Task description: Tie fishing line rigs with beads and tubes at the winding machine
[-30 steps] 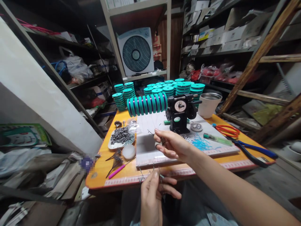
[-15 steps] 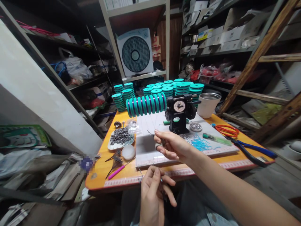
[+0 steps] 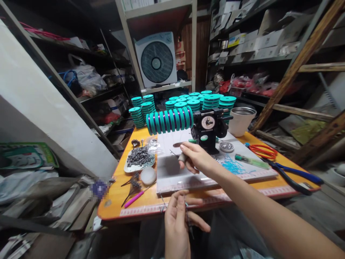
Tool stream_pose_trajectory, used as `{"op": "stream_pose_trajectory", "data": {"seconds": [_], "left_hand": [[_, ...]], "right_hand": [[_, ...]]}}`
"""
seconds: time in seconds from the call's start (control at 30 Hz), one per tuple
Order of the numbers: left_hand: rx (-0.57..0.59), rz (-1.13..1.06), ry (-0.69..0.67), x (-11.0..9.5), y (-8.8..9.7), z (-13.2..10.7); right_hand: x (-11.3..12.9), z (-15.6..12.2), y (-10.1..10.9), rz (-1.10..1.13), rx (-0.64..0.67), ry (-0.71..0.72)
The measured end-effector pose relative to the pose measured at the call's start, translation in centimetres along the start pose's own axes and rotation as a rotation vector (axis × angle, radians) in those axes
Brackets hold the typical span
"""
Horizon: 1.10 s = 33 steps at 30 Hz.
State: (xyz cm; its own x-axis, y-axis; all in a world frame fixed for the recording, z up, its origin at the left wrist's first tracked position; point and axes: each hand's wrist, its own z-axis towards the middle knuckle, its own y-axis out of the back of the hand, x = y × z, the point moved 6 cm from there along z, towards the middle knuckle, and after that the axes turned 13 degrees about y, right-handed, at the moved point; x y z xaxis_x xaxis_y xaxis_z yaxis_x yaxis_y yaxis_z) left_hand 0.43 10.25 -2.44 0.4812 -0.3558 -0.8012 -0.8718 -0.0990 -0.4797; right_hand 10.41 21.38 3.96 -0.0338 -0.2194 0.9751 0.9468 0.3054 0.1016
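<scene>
Thin line, nearly invisible, is what I cannot quite make out: my left hand (image 3: 176,223) sits low at the near edge of the orange table (image 3: 115,196), thumb and forefinger pinched together on a small dark piece with a teal tip (image 3: 186,205), too small to name. Its wrist is cut off by the bottom of the view. My right hand (image 3: 195,160) hovers over the white board (image 3: 172,172), fingers curled around a pale little thing (image 3: 182,157) mostly hidden in the fist, forefinger stretched toward the row of teal spools (image 3: 169,120) on the black winder (image 3: 207,127). Faint strands run from those spools toward my hands; where they end I cannot tell. Since half a second ago my right hand has lifted and moved closer to the winder, and my left has edged slightly right, keeping its pinch. A plate of grey pellets (image 3: 138,157) lies to the left.
</scene>
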Motion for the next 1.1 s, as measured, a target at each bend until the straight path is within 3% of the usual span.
{"op": "stream_pose_trajectory", "data": {"seconds": [0.13,0.33,0.5,0.67,0.87,1.1], "left_hand": [[-0.032,0.057,-0.061,0.4,1.8,0.5],[-0.134,0.194,-0.294,0.8,4.8,-0.1],[-0.193,0.386,-0.463,1.4,5.2,-1.2],[-0.269,0.566,-0.585,0.1,4.6,-2.2],[-0.173,0.488,-0.437,-2.1,1.0,-1.6],[0.023,0.149,-0.054,0.1,-1.0,1.2]], "right_hand": [[-0.2,2.9,1.3,-0.405,-0.024,0.002],[-1.0,4.7,-0.3,-0.841,0.113,-0.072],[-0.8,3.3,-0.1,-0.91,0.157,-0.032],[0.9,0.0,1.4,-0.766,0.114,0.056],[2.9,-4.7,1.8,-0.546,0.047,0.116],[3.5,-8.6,0.0,-0.397,0.154,0.128]]}}
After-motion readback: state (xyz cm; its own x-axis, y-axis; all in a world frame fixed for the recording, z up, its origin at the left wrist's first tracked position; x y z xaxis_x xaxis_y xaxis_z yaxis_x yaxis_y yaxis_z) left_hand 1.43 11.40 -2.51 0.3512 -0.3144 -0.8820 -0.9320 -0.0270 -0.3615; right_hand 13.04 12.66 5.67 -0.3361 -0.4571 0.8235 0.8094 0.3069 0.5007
